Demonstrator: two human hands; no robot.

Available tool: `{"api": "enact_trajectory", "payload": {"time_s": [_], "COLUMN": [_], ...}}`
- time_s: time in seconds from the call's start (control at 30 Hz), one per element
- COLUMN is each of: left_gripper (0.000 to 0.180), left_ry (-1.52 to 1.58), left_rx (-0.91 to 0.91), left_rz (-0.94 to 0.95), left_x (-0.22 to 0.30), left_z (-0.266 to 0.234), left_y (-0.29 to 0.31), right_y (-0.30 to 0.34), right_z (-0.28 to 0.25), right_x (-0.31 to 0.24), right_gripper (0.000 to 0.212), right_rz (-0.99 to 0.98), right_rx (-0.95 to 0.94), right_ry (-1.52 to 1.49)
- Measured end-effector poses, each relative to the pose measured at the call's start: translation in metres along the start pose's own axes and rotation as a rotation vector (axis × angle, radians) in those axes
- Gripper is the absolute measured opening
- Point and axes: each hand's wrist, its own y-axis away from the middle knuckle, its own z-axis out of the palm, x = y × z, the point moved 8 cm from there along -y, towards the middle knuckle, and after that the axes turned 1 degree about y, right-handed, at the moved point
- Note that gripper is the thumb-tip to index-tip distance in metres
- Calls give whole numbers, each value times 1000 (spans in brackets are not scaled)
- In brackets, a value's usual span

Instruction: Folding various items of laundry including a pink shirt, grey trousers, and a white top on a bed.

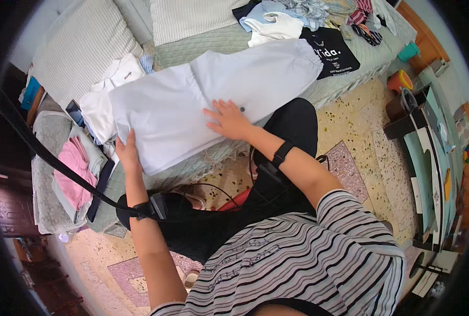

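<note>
Light grey trousers [166,105] lie spread lengthwise over the sofa, their gathered waistband toward the far right and the leg ends on the left. At the left end, my left hand [128,152] grips the edge of the cloth, thumb on top; its other fingers are partly hidden. My right hand [228,120] rests flat on the middle of the trousers with its fingers spread. A small dark spot or button [242,109] shows on the cloth beside it.
A black printed T-shirt [332,52] lies beyond the waistband, near a heap of clothes [297,16]. White shirts [100,105] and a folded pink garment [75,168] sit at the left. Cushions [87,47] line the back. A glass-topped table [429,168] stands right.
</note>
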Motion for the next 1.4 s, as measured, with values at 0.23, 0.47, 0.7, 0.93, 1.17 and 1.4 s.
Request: {"api": "enact_trajectory", "payload": {"time_s": [0.23,0.47,0.7,0.93,1.17,1.4], "left_gripper": [38,45,43,44,43,44], "left_ry": [-248,-192,85,533,134,-54], "left_rx": [78,-5,2,-11,-430,-735], "left_rz": [-202,-420,-443,-435,-213,-173], "left_x": [-82,-78,-39,71,131,120], "left_z": [-60,-45,-30,-11,111,248], "left_y": [18,52,56,24,34,70], "right_y": [2,-24,-36,-66,-76,-72], "right_z": [-2,1,32,27,-67,-155], "right_x": [-22,-38,-32,-60,-98,-34], "right_gripper": [53,65,74,72,72,53], "right_rz": [3,-38,46,122,221,368], "right_rx": [53,187,97,-68,-76,-103], "right_ry": [4,-175,9,-966,-1555,-988]}}
